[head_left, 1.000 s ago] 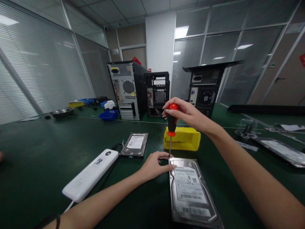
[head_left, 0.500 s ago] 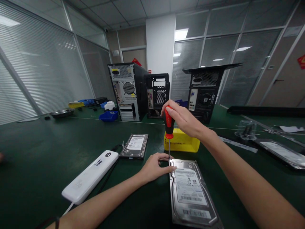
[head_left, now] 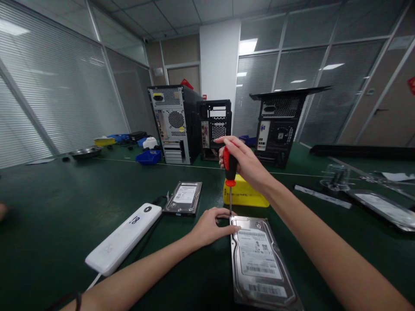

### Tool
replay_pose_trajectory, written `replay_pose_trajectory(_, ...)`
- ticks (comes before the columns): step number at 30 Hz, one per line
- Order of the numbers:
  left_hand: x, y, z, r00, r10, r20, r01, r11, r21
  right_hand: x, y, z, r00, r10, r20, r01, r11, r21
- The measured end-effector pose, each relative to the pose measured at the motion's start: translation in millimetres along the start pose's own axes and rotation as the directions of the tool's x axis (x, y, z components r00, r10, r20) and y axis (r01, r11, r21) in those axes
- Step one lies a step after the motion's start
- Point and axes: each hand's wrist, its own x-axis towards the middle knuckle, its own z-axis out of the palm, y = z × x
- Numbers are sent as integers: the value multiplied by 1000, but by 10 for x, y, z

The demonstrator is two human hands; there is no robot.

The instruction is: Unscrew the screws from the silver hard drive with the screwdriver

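a silver drive lies flat on the green desk, near the front edge. the right hand grips a red screwdriver upright, tip at the drive's far left corner. the left hand presses that corner, fingers loosely curled, holding nothing. if the shaft tilts, the tip may slip and jab those close fingers or strip the screw.

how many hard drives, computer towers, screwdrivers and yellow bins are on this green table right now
Hard drives: 2, one steadied by the left hand, one farther back
Computer towers: 3
Screwdrivers: 1, gripped by the right hand
Yellow bins: 2
Total: 8
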Motion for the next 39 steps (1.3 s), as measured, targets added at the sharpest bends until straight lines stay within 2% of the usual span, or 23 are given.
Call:
replay_pose_trajectory(4,-7,2,-1,1000,-4,3,4,1000,8,30,-16,-27,999,42,27,-44,997,67)
replay_pose_trajectory(8,-7,10,-9,1000,3,7,-3,1000,14,17,-42,-30,996,77,-43,-73,993,89)
replay_pose_trajectory(13,-4,20,-15,1000,-6,10,6,1000,14,-37,-13,0,999,33,-6,-31,984,176)
replay_pose_trajectory(19,1,-11,3,1000,4,6,-4,1000,13,-41,20,-34,999,-38,23,34,989,143)
replay_pose_trajectory(25,6,-35,6,1000,21,0,-21,1000,12,-49,49,-119,999,-6,50,-3,984,177)
replay_pose_trajectory(30,-13,39,-9,1000,28,12,-27,999,-39,-72,18,-162,998,-42,45,35,988,149)
replay_pose_trajectory(35,-7,42,-13,1000,11,9,-11,1000,-14,-88,-29,-169,997,-10,77,3,996,92)
replay_pose_trajectory(39,-5,16,-11,1000,12,16,-12,1000,-16,-100,-60,-136,994,34,106,-47,991,128)
